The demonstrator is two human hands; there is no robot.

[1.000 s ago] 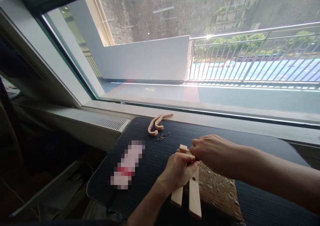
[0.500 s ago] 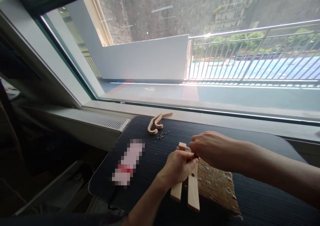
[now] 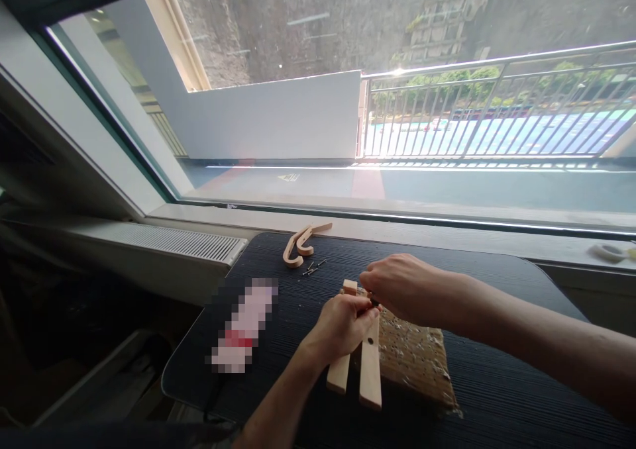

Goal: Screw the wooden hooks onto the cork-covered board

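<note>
My left hand (image 3: 342, 323) is closed over two light wooden strips, its thumb and fingertips pinched at a small dark piece (image 3: 374, 300). Right above that piece, my right hand (image 3: 397, 287) is curled into a fist, and what it grips is mostly hidden. The nearer wooden strip (image 3: 370, 376) has a dark round hole. Beside it, the other wooden strip (image 3: 338, 373) passes under my left hand, with a squared end showing past the fingers. Under and right of the strips lies a worn brown block (image 3: 417, 359) with a pitted, splintery top.
Two curved wooden hooks (image 3: 293, 258) lie at the back of the dark table (image 3: 477, 283). Several small screws (image 3: 313, 269) are scattered near them. A blurred pink and red item (image 3: 248, 320) is at the left. A white sill and a large window stand behind.
The whole view has shifted, so the table and hands sit slightly further left. Both hands keep the same hold near the dark piece.
</note>
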